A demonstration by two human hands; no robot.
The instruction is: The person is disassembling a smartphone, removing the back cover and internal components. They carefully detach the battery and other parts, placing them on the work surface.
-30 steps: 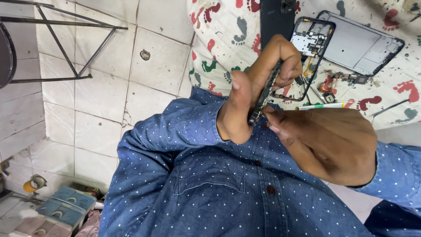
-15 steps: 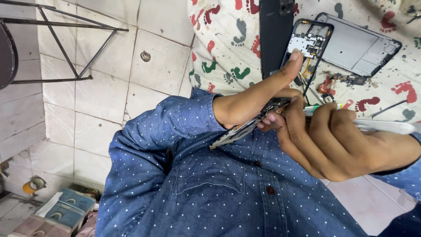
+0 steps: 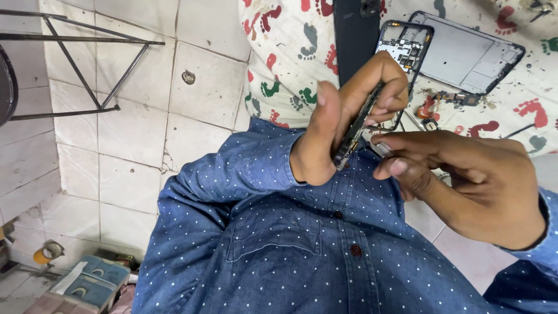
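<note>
The left hand [image 3: 343,122] grips a thin dark phone part [image 3: 356,131], seemingly a circuit board or inner frame piece, edge-on between thumb and curled fingers [image 3: 383,87], tilted so its narrow side faces the camera; holding it upright and close to the chest likely keeps that edge steady and easy to see. The right hand [image 3: 465,180] comes in from the right, its fingers pinched around a small silvery tool or piece [image 3: 382,149] whose tip sits just beside the lower edge of the part; what exactly it is cannot be told. Both hands work above the person's blue dotted shirt [image 3: 279,244], not resting on anything. Behind them, on a counter covered with a cloth printed with coloured footprints [image 3: 290,52], lie an opened phone body with bare circuitry [image 3: 407,49], a pale grey phone screen panel [image 3: 465,55] just beside it, and a dark flat back cover [image 3: 354,29]. To the left are white floor tiles [image 3: 133,134] and a metal stand [image 3: 75,64].
</note>
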